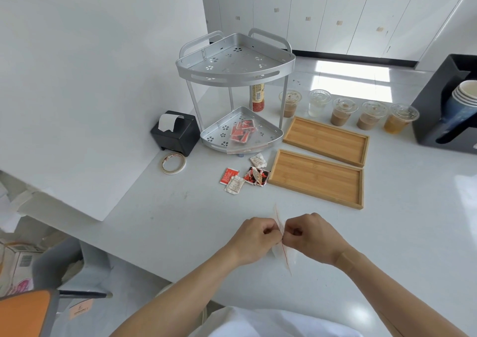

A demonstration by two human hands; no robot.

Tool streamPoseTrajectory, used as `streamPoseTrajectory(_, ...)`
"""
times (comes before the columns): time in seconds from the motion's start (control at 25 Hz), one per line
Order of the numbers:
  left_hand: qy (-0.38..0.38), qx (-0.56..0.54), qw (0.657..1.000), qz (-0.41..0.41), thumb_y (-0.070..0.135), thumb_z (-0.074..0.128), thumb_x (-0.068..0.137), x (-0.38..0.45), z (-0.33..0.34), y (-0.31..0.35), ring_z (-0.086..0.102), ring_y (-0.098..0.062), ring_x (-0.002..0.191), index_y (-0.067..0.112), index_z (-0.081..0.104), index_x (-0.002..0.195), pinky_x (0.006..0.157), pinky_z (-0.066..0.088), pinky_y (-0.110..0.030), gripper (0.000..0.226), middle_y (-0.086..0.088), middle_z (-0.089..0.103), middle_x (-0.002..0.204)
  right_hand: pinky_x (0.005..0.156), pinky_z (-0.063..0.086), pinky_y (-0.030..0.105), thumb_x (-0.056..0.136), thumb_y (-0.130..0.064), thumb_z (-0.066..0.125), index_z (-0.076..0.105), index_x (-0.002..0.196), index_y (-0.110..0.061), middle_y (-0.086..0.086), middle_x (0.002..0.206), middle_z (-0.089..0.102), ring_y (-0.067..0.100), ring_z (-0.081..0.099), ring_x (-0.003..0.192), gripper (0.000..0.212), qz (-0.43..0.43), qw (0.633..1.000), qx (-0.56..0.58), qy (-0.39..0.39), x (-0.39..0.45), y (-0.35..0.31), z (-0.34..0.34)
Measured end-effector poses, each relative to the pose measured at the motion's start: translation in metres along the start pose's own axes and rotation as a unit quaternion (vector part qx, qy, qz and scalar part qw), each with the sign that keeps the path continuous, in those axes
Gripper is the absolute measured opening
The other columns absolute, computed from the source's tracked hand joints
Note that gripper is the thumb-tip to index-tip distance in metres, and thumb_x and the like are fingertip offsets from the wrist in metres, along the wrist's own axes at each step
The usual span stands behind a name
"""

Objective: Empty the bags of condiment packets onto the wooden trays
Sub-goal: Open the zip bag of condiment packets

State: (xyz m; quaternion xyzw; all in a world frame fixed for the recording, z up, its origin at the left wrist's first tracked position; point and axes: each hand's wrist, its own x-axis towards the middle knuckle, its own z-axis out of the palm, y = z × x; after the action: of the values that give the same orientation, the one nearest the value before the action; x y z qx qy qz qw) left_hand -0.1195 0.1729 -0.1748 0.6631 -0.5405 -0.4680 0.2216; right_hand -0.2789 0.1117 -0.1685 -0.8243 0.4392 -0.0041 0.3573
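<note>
A thin, clear plastic bag [281, 243] with a red seal line is pinched between the left hand [254, 241] and right hand [313, 237], both clenched on it low over the smooth white counter [402, 233]. Two flat rectangular wooden trays [317, 178] lie bare beyond. Loose red and white packets [245, 175] are scattered just left of the nearer tray, and more are seen on the bottom tier of the perforated metal rack [237, 91].
</note>
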Motion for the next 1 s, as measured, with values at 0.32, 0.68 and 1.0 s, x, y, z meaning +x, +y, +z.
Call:
streamPoseTrajectory(0.32, 0.106, 0.048, 0.993, -0.017, 0.028, 0.058, 0.079, -0.002, -0.027, -0.018, 0.039, -0.01, 0.054, 0.016, 0.049, 0.053, 0.056, 0.034, -0.028, 0.03, 0.007, 0.044, 0.05, 0.049, 0.029, 0.028, 0.074, -0.03, 0.056, 0.035, 0.054, -0.014, -0.003, 0.049, 0.036, 0.017, 0.029, 0.053, 0.033, 0.122, 0.982, -0.089, 0.115, -0.02, 0.029, -0.035)
streamPoseTrajectory(0.68, 0.054, -0.032, 0.997, -0.036, 0.018, 0.057, 0.082, -0.005, -0.027, 0.001, 0.045, -0.007, 0.051, 0.012, 0.057, 0.058, 0.053, 0.036, -0.024, 0.024, 0.01, 0.052, 0.05, 0.054, 0.041, 0.026, 0.083, -0.037, 0.053, 0.053, 0.069, -0.025, -0.011, 0.066, 0.058, 0.015, 0.055, 0.063, 0.018, 0.148, 0.96, -0.172, 0.165, -0.04, 0.005, -0.043)
streamPoseTrajectory(1.0, -0.014, -0.003, 0.999, 0.032, 0.02, 0.057, 0.087, -0.011, -0.014, 0.007, 0.047, -0.005, 0.052, 0.024, 0.057, 0.061, 0.051, 0.035, -0.019, 0.026, 0.006, 0.063, 0.063, 0.048, 0.032, 0.029, 0.089, -0.051, 0.046, 0.05, 0.057, -0.01, 0.004, 0.056, 0.049, 0.026, 0.05, 0.056, 0.052, 0.218, 0.964, -0.08, 0.128, -0.002, -0.059, -0.006)
